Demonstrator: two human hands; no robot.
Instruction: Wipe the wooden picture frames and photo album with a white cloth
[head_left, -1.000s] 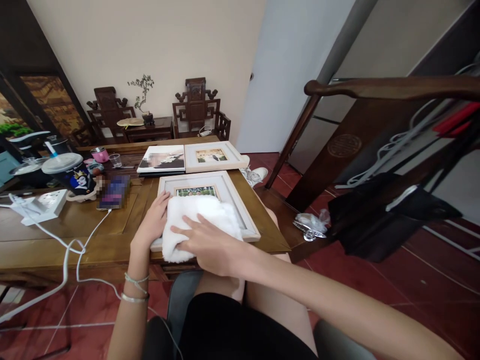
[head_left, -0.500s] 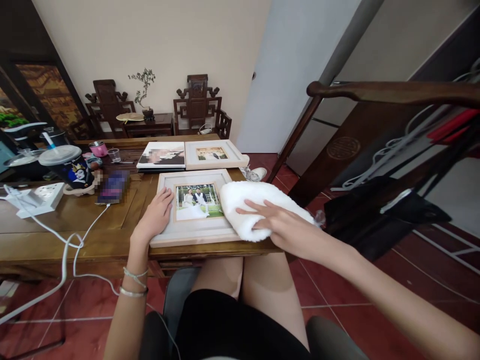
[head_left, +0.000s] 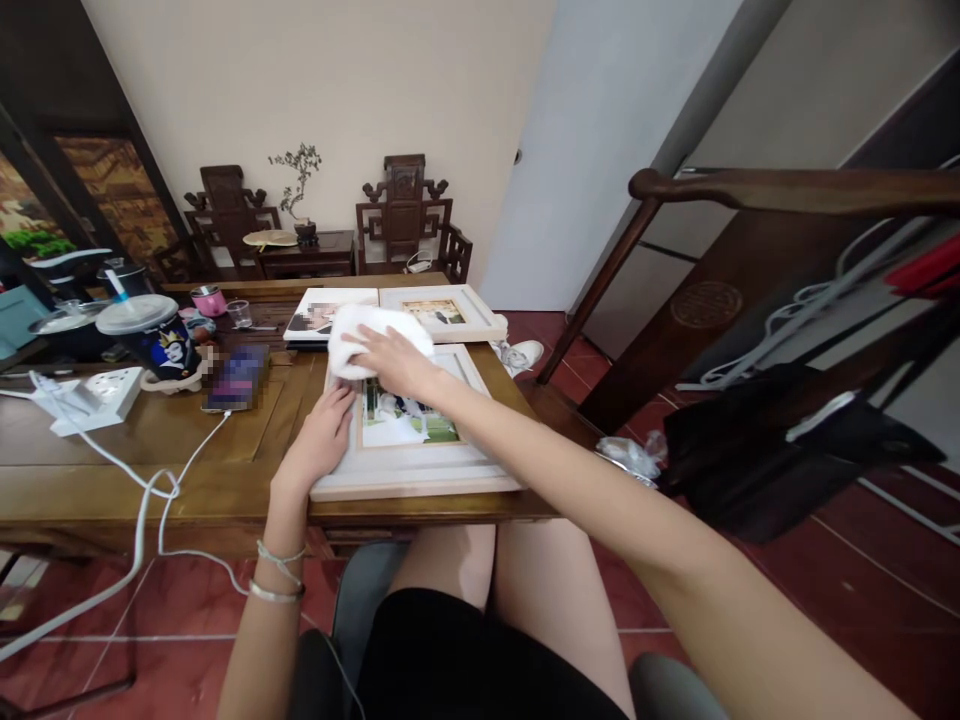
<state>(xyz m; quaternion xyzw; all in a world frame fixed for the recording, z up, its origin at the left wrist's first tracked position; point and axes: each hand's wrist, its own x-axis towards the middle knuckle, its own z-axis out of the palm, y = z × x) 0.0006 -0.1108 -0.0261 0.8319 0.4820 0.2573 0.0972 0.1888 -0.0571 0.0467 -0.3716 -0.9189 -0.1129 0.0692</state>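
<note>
A light wooden picture frame [head_left: 420, 485] lies flat on the table's near edge, around a photo [head_left: 394, 425] of a couple outdoors. Across the frame's left border rests my left hand [head_left: 322, 435], its fingers stretched out flat. My right hand [head_left: 397, 362] grips a folded white fluffy cloth [head_left: 382, 322] and presses it over the frame's upper left corner. My right forearm crosses above the frame and covers part of the photo and the right border.
Behind are a second frame [head_left: 480, 312] and a photo panel [head_left: 300, 325]. On the left stand a lidded cup [head_left: 161, 335], a phone [head_left: 238, 378] on a white cable and a power strip [head_left: 112, 395]. A wooden chair back [head_left: 750, 190] is at the right.
My right hand has swept the cloth from the frame's right side to its upper left corner. My left hand stays on the left border. The view has shifted slightly.
</note>
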